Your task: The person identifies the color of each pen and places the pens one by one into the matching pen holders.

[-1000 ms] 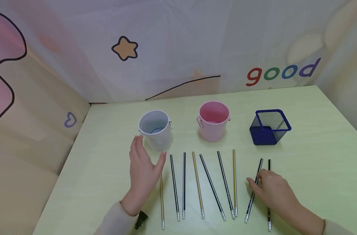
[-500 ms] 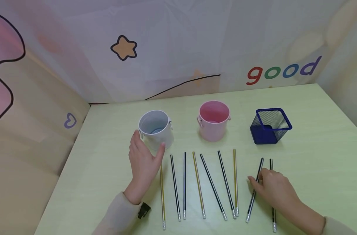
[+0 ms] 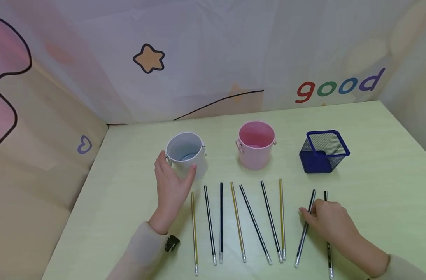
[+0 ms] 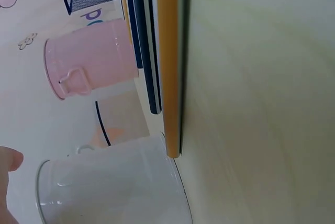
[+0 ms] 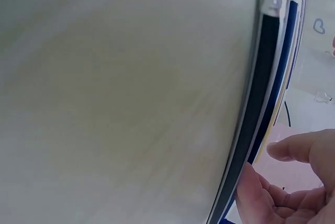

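Note:
My left hand [image 3: 170, 190] is beside a white bucket [image 3: 200, 165], straight fingers along its left side and thumb before its front. In the left wrist view its thumb shows apart from the bucket's rim. My right hand [image 3: 335, 221] is low over the table among two dark striped pencils. Its loosely bent fingers are at the rightmost pencil [image 3: 330, 256], which passes under the hand; the thumb reaches over the other pencil [image 3: 302, 243]. In the right wrist view a fingertip [image 5: 247, 174] meets a dark pencil [image 5: 259, 72], and the thumb stands away from the fingers.
Several more striped pencils, dark or yellow, such as a yellow pencil [image 3: 194, 233], lie in a row between the hands. Behind stand a pink bucket [image 3: 256, 155] and a blue mesh basket [image 3: 316, 161]. A black clip-like object [image 3: 172, 243] is by the left sleeve.
My left hand has moved forward, closer to the white bucket. The right hand has shifted slightly right, and the rightmost pencil has slid right with its eraser end swung outward.

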A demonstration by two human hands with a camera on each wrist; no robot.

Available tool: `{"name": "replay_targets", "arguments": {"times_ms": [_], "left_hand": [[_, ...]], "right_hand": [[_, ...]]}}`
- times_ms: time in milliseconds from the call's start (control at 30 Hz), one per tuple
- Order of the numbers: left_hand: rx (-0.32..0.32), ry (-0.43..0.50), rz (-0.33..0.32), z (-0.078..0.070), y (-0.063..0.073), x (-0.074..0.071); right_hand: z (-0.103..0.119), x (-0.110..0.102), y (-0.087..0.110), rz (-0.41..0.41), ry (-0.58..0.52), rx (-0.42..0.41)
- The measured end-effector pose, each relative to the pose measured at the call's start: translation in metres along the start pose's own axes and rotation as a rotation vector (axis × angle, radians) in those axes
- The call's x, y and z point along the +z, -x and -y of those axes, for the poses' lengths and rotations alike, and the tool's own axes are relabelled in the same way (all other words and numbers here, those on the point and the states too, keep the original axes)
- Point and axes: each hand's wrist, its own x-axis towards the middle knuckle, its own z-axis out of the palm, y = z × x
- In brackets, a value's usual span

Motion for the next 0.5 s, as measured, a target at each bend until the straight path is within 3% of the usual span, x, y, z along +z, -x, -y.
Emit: {"name": "replay_targets", "arguments": {"times_ms": [333,500], "left_hand": [[0.063,-0.057,-0.034,0.007,-0.012,0.007],[0.037,-0.055,-0.010,0.007,-0.014,0.008]], "right_hand": [[-0.002,-0.003,-0.007,0.075,-0.015,0.064],[-0.002,-0.003,-0.009,0.074,-0.021,0.067]]}}
